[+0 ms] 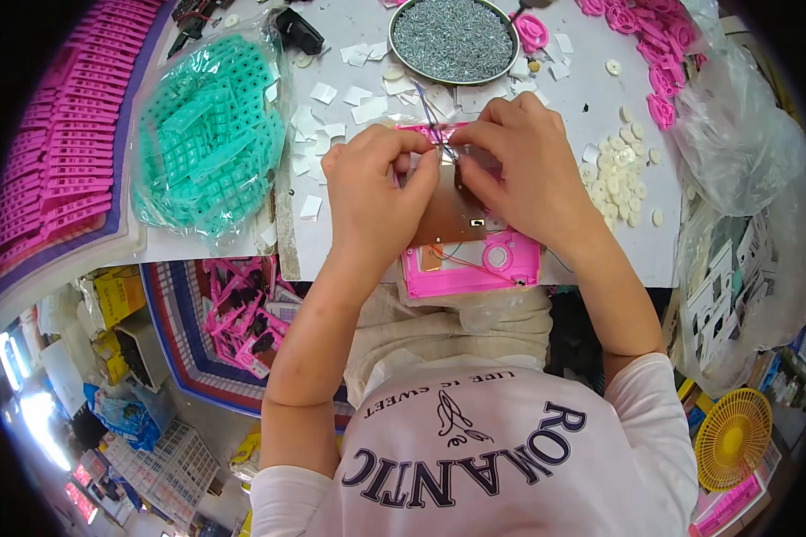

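Note:
A pink plastic casing [425,282] lies at the table's near edge, with a brown circuit board [446,215] over its upper part. Thin wires and a round speaker-like grille [498,258] show in the casing's near end. Over the board's far edge, my left hand [376,183] pinches thin dark wires [429,109] between thumb and forefinger. From the other side my right hand [530,166] closes on the same wires, its fingertips almost touching the left ones. The exact point where the wires meet the board is hidden by my fingers.
A round tray of screws [453,40] stands at the far side. Left lies a clear bag of green keypads [208,134], beyond it stacked pink parts [58,134]. Cream buttons [620,179] and clear plastic bags [734,134] are to the right. White paper pieces [367,109] are scattered about.

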The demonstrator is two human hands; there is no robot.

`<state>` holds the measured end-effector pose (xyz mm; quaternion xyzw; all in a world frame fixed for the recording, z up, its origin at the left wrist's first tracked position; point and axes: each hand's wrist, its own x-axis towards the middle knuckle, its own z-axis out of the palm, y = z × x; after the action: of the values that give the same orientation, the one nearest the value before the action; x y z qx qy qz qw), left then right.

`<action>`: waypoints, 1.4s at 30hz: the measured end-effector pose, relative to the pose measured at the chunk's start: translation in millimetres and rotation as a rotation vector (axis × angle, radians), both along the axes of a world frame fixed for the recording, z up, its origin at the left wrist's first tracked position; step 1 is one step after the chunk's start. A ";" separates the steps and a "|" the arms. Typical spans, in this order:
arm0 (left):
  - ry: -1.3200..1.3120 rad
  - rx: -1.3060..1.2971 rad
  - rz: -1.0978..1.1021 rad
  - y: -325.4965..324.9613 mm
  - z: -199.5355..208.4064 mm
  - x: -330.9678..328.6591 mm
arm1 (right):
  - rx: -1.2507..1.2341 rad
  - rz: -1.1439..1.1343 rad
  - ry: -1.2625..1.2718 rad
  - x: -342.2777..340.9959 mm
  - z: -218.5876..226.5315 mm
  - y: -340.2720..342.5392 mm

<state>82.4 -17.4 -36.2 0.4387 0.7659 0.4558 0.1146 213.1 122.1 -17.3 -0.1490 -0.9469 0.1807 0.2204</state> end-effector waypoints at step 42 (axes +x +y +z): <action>0.242 0.037 -0.022 5.1 -5.0 4.8 | -0.165 0.007 0.129 6.3 -11.3 6.0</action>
<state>87.2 -12.3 -41.2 0.5008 0.7608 0.4124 0.0182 219.4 128.1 -28.6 -0.1514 -0.9133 0.2679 0.2670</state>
